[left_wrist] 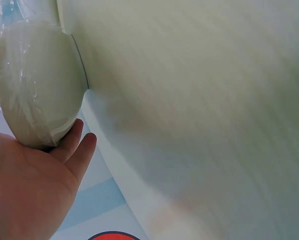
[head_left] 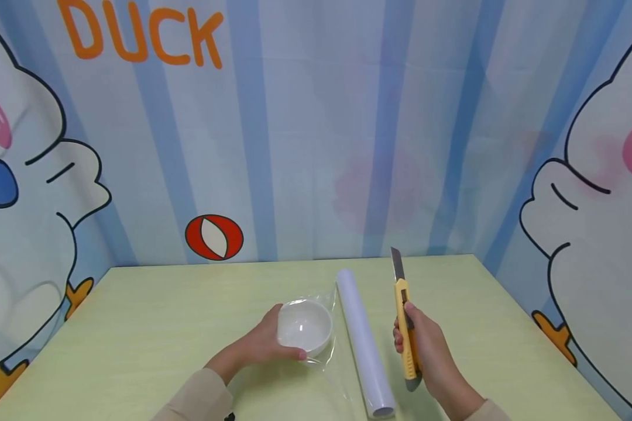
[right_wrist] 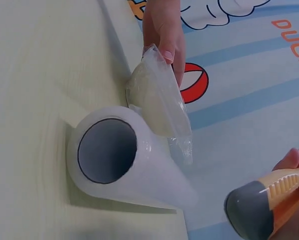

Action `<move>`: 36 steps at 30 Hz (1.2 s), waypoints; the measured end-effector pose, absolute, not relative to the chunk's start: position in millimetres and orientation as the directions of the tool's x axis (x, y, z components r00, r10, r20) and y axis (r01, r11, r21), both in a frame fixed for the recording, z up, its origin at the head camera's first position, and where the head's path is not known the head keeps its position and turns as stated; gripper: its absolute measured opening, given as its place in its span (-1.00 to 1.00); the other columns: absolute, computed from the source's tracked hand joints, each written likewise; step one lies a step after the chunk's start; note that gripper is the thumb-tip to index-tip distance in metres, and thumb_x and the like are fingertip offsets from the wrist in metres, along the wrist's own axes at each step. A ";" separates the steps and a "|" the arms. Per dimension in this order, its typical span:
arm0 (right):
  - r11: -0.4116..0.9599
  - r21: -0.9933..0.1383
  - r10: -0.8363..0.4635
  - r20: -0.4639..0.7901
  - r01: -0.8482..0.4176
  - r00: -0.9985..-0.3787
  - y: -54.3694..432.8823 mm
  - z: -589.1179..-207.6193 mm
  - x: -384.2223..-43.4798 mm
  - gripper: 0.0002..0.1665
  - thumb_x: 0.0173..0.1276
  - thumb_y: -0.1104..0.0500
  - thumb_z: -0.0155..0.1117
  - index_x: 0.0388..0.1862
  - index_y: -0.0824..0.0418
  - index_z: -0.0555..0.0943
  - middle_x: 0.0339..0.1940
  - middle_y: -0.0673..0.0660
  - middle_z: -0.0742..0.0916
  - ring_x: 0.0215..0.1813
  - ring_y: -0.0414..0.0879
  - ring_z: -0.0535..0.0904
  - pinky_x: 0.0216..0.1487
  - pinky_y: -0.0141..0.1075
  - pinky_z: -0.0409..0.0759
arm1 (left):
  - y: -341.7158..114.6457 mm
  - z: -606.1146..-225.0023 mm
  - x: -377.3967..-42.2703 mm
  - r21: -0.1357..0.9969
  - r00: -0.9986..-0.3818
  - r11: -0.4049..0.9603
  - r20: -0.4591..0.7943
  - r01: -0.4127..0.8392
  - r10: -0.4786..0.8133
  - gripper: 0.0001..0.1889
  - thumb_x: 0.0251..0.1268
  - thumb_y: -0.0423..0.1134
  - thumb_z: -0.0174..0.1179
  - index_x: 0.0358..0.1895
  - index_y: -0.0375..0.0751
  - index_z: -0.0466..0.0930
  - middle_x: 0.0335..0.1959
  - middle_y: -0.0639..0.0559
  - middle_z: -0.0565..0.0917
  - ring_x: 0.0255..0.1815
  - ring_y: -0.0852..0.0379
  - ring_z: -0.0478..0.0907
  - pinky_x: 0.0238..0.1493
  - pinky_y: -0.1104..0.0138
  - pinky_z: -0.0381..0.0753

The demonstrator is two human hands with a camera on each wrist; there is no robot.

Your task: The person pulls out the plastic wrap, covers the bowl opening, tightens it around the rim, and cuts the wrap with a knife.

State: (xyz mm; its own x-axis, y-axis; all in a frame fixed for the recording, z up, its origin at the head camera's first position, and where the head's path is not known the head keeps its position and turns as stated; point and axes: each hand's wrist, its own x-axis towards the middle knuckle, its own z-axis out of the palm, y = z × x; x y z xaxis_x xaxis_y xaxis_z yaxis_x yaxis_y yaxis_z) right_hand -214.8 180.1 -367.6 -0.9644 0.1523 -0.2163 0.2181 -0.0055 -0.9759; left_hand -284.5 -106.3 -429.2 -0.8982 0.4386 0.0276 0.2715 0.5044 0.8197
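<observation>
My left hand (head_left: 265, 339) grips a white bowl (head_left: 304, 327) wrapped in clear plastic film, thumb at the near rim and fingers round its far side. In the left wrist view the rounded side of the bowl (left_wrist: 42, 85) shows through the crinkled film, tilted in the hand (left_wrist: 34, 185). A yellow utility knife (head_left: 406, 333) with its blade out is held in my right hand (head_left: 434, 351), blade pointing up and away. Its grey end cap (right_wrist: 250, 212) shows in the right wrist view. Between the hands lies a white roll (head_left: 365, 345), its hollow end toward me.
The pale yellow-green table (head_left: 189, 310) ends at a blue-striped curtain (head_left: 316, 146) printed with cartoon ducks. Loose plastic film (head_left: 326, 301) sticks out from the bowl toward the roll. A small dark object (head_left: 230, 417) shows by the left sleeve at the front.
</observation>
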 end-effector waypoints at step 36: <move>0.207 -0.960 0.118 -0.165 0.186 -0.979 212.6 -378.7 -210.3 -0.52 0.48 0.10 -0.32 0.22 0.39 0.08 -0.27 0.09 0.56 -0.29 -0.15 0.51 -0.21 -0.31 0.47 | -106.2 -426.5 -282.9 0.843 -0.905 0.492 -0.015 0.218 0.426 -0.02 -0.23 -0.02 0.47 0.27 -0.20 0.05 0.12 -0.06 0.34 0.08 0.03 0.34 0.05 0.15 0.43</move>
State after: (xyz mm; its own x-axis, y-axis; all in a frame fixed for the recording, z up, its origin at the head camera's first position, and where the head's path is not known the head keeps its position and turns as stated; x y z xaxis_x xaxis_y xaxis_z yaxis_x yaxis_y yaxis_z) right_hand -210.3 212.6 -378.7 -0.9793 0.1179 -0.1647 0.1864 0.2070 -0.9604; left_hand -282.9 -106.2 -426.5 -0.9045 0.4262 -0.0150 0.2177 0.4917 0.8431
